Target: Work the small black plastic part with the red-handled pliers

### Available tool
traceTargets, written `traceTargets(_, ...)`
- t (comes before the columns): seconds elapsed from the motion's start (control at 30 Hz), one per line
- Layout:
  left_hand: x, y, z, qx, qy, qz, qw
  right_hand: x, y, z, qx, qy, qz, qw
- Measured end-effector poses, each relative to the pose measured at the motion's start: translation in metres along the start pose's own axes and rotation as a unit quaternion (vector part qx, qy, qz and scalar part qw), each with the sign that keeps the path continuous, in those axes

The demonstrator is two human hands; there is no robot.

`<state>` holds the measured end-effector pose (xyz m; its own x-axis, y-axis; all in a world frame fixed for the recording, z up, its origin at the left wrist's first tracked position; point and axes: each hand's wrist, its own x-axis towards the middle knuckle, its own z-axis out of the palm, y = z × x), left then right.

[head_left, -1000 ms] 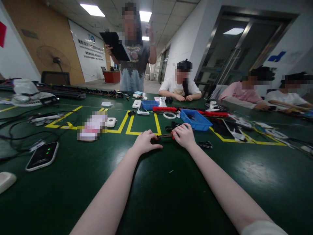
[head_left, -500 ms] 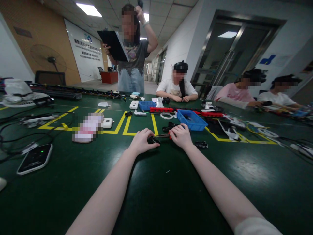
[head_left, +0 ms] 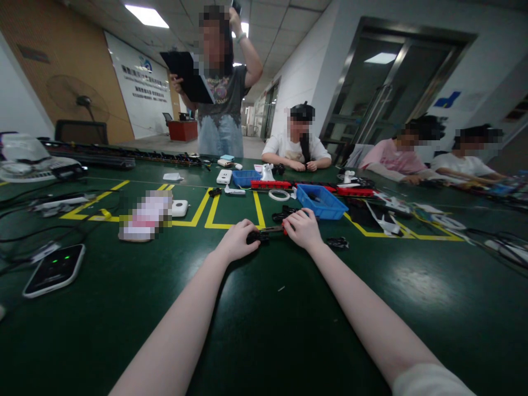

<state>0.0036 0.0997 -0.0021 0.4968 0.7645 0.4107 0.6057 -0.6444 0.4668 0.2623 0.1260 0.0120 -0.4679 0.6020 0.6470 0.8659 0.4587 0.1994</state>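
Observation:
My left hand (head_left: 239, 241) is closed around a small black bundle (head_left: 258, 237), which looks like a coiled cable, just above the green table (head_left: 264, 330). Facing it, my right hand (head_left: 303, 228) grips a red-handled metal tool (head_left: 274, 227), its narrow metal end pointing left at the bundle. Whether the tool is pliers or scissors I cannot tell, and whether its tip touches the bundle is unclear. Behind my right fingers lies another black cable bundle (head_left: 284, 212). A further black bundle (head_left: 337, 242) lies to the right of my right wrist.
A blue bin (head_left: 330, 208) with dark items stands beyond my right hand. A white ring (head_left: 279, 194) lies behind. Phones (head_left: 55, 268), cables and yellow tape marks (head_left: 190, 223) are at left. A person (head_left: 225, 88) stands across the table; several others sit around it.
My left fingers have closed further round the black bundle, and it has turned a little. The tool remains in my right hand. The whole view has shifted slightly.

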Motion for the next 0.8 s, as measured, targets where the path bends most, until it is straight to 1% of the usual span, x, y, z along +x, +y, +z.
traceTargets(0.33, 0.0016, -0.0049, 0.003, 0.028, 0.001, -0.008, 1.0, 0.0001, -0.0004, 0.0015, 0.016, 0.0, -0.002, 1.0)
traceTargets(0.53, 0.0012, -0.0008, 0.0004, 0.044, 0.008, -0.022, 0.999, 0.0008, -0.0007, 0.0006, 0.028, 0.0, 0.01, 1.0)
traceTargets(0.8, 0.0013, 0.0018, 0.0009, 0.051, -0.005, -0.011, 0.999, -0.0009, -0.0019, 0.0018, 0.044, -0.027, 0.034, 0.998)
